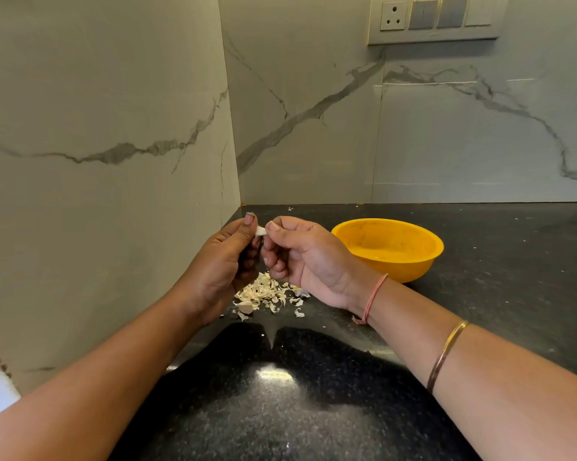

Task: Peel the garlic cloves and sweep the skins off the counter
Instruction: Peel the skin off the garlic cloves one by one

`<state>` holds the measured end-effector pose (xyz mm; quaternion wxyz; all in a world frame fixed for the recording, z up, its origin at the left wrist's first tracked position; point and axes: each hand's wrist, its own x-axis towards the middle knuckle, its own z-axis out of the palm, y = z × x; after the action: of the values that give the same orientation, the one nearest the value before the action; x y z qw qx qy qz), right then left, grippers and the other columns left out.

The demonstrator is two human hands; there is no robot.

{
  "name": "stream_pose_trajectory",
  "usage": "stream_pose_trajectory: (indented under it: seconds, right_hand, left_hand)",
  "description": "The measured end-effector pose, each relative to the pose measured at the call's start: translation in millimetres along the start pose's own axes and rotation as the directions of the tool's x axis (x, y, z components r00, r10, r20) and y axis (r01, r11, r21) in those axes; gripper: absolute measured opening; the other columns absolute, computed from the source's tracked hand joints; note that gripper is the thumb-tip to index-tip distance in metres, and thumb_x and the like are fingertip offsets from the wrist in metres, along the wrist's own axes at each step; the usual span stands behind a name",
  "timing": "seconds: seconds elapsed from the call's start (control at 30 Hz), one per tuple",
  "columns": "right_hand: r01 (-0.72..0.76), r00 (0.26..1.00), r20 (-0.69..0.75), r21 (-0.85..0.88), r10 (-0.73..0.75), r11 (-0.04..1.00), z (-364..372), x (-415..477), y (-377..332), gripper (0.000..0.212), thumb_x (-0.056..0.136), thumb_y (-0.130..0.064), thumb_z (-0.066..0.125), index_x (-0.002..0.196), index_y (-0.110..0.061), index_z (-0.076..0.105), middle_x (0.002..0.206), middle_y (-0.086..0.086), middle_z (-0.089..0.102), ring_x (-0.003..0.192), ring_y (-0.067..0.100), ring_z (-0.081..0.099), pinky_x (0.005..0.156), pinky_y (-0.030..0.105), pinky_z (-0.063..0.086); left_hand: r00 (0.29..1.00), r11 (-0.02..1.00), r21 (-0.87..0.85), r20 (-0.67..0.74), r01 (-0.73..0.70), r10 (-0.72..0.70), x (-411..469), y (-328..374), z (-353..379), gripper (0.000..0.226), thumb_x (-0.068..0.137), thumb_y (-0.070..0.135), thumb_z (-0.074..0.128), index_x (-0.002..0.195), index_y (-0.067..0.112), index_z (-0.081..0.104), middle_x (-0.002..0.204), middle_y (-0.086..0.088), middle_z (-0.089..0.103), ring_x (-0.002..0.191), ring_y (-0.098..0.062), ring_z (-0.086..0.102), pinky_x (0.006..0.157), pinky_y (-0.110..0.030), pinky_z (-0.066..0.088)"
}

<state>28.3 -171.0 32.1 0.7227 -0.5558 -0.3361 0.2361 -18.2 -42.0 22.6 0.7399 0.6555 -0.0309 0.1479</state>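
Observation:
A small white garlic clove point(260, 231) is held above the dark counter, between both hands. My left hand point(225, 261) pinches it from the left with thumb and curled fingers. My right hand point(300, 257) pinches it from the right, thumb tip against the clove. Directly under the hands lies a loose pile of pale garlic skins point(267, 296) on the black granite counter point(313, 410). One unpeeled clove point(244, 307) seems to lie at the pile's left edge. A yellow bowl point(388, 247) stands to the right of my right hand.
Marble-patterned walls close the counter at the left and at the back, forming a corner just behind the hands. A switch and socket panel point(436, 18) is on the back wall. Small skin flecks are scattered over the counter near the back wall and on the right.

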Motion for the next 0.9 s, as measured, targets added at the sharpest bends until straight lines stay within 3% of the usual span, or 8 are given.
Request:
stream_pose_trajectory:
  seconds: [0.13, 0.2, 0.27, 0.4, 0.53, 0.6, 0.8, 0.9]
  right_hand:
    - [-0.096, 0.992, -0.076, 0.11, 0.105, 0.989, 3, 1, 0, 0.033, 0.096, -0.014, 0.04, 0.064, -0.011, 0.044, 0.052, 0.002, 0.045, 0.042, 0.009, 0.034, 0.042, 0.017, 0.029]
    - [-0.08, 0.981, -0.174, 0.017, 0.082, 0.997, 2, 2, 1, 0.035, 0.096, -0.015, 0.04, 0.061, -0.013, 0.041, 0.045, 0.0, 0.042, 0.038, 0.009, 0.029, 0.039, 0.018, 0.023]
    - [-0.007, 0.971, -0.233, -0.227, -0.047, 0.974, 0, 1, 3, 0.041, 0.098, -0.021, 0.039, 0.059, -0.012, 0.042, 0.043, 0.001, 0.044, 0.037, 0.01, 0.031, 0.038, 0.018, 0.025]
    - [0.191, 0.939, -0.041, -0.765, -0.341, 0.615, 1, -5, 6, 0.028, 0.099, -0.032, 0.042, 0.082, -0.012, 0.051, 0.056, -0.004, 0.048, 0.045, 0.004, 0.04, 0.047, 0.018, 0.033]
    - [0.343, 0.85, 0.175, -0.899, -0.498, 0.271, 0, -1, 10, 0.017, 0.097, -0.018, 0.045, 0.081, -0.019, 0.04, 0.063, -0.01, 0.04, 0.057, 0.009, 0.038, 0.051, 0.024, 0.03]
    - [0.341, 0.839, 0.186, -0.912, -0.511, 0.227, -1, 1, 10, 0.021, 0.097, -0.014, 0.045, 0.077, -0.019, 0.038, 0.062, -0.011, 0.038, 0.056, 0.009, 0.036, 0.05, 0.024, 0.029]
    - [0.219, 0.927, -0.052, -0.728, -0.371, 0.65, 3, 1, 7, 0.037, 0.098, -0.016, 0.044, 0.061, -0.016, 0.043, 0.054, -0.004, 0.04, 0.051, 0.006, 0.036, 0.051, 0.022, 0.03]
    - [0.1, 0.967, -0.168, -0.432, -0.189, 0.896, 7, 0, 6, 0.04, 0.099, -0.017, 0.042, 0.06, -0.01, 0.044, 0.049, 0.003, 0.037, 0.035, 0.003, 0.03, 0.037, 0.016, 0.024]
  left_hand:
    - [0.997, 0.994, 0.081, -0.007, -0.072, 0.073, 0, -2, 2, 0.031, 0.085, 0.042, 0.049, 0.068, 0.018, 0.059, 0.064, -0.004, 0.043, 0.06, -0.015, 0.033, 0.056, -0.025, 0.027]
    - [0.992, 0.98, 0.161, -0.034, -0.116, 0.123, -1, -3, 3, 0.032, 0.092, 0.034, 0.046, 0.068, 0.014, 0.052, 0.056, 0.003, 0.041, 0.05, -0.007, 0.032, 0.049, -0.02, 0.027]
    - [0.984, 0.964, 0.223, -0.067, -0.148, 0.166, 0, -4, 4, 0.034, 0.095, 0.029, 0.045, 0.066, 0.012, 0.048, 0.048, 0.01, 0.038, 0.042, -0.003, 0.03, 0.043, -0.016, 0.026]
    - [0.973, 0.943, 0.296, -0.117, -0.155, 0.197, 2, -4, 1, 0.033, 0.095, 0.029, 0.048, 0.074, 0.009, 0.063, 0.047, 0.006, 0.039, 0.042, -0.004, 0.031, 0.045, -0.021, 0.027]
    - [0.979, 0.952, 0.278, -0.119, -0.13, 0.168, 2, -3, 1, 0.046, 0.096, 0.029, 0.047, 0.054, 0.026, 0.065, 0.045, 0.006, 0.032, 0.043, -0.006, 0.026, 0.049, -0.025, 0.023]
    - [0.979, 0.95, 0.283, -0.116, -0.131, 0.169, 1, -3, 3, 0.044, 0.097, 0.028, 0.045, 0.056, 0.023, 0.062, 0.041, 0.011, 0.032, 0.042, -0.004, 0.025, 0.047, -0.024, 0.023]
    - [0.969, 0.931, 0.304, -0.078, -0.201, 0.234, -2, -4, 7, 0.055, 0.099, 0.024, 0.041, 0.048, 0.027, 0.062, 0.039, 0.013, 0.038, 0.039, -0.001, 0.031, 0.043, -0.017, 0.028]
    - [0.957, 0.909, 0.344, -0.079, -0.237, 0.28, 1, -7, 5, 0.043, 0.098, 0.025, 0.042, 0.06, 0.022, 0.062, 0.042, 0.011, 0.037, 0.043, -0.005, 0.029, 0.046, -0.023, 0.026]
